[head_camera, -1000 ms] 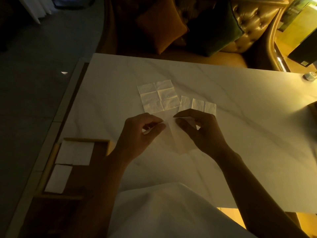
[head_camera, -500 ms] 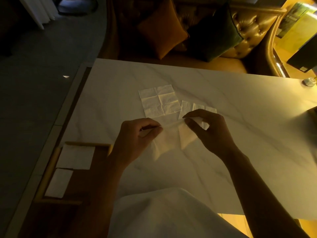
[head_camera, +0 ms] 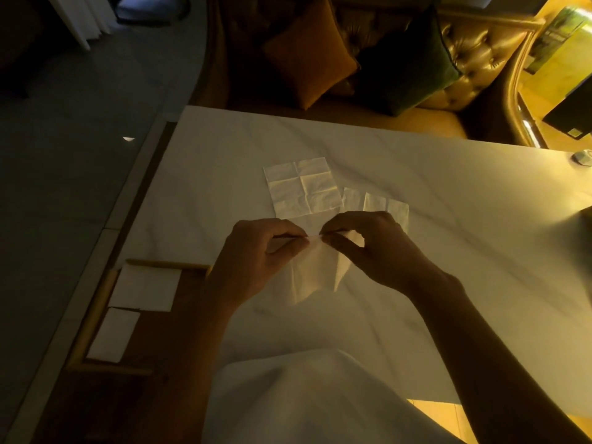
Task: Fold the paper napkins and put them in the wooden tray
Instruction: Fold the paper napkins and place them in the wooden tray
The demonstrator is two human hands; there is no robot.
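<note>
Wooden tray sat at 8 o'clock beside the counter, with two folded napkins inside. At centre, left hand and right hand each pinched the top edge of the held napkin, which hung limp over the counter. Just beyond, an open napkin lay flat at 12 o'clock, and a second napkin at 1 o'clock was partly hidden by the right hand.

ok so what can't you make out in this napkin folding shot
Head view: held napkin, top edge hidden by left hand and right hand.
Head view: flat napkins beyond the right hand, partly covered by it, count unclear.
Head view: wooden tray, right part behind the left forearm, dim.
Head view: small object, right edge, cut off, unidentifiable.
</note>
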